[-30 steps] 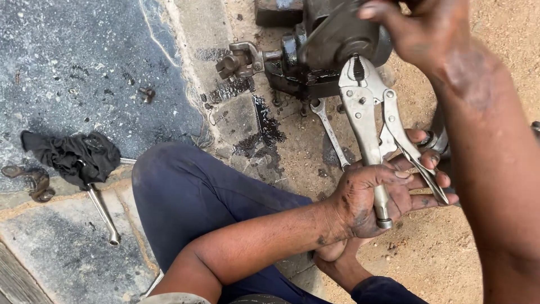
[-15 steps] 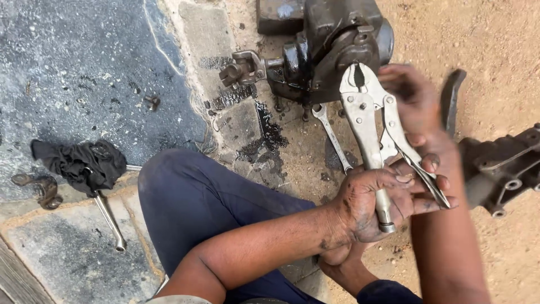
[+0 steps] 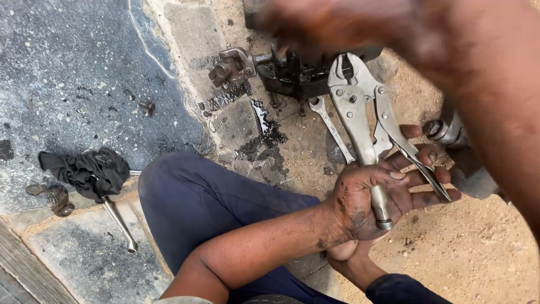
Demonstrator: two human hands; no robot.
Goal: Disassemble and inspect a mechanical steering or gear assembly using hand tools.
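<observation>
Steel locking pliers in greasy left hand, handles spread.

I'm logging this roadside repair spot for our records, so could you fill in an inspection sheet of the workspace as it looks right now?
Surface: sandy ground beside stone paving, with a dark oily stain at the curb.
Job's things: silver locking pliers, jaws open near a greasy metal assembly; a spanner lies on the ground below them.
Clutter: black rag over a metal rod; a rusty bracket beside it.
Grippers: left hand grips the pliers' handle; right hand, blurred, is over the assembly.
Cables: nothing seen.
Surroundings: the person's knee in blue trousers; a metal cylindrical part at the right.
</observation>
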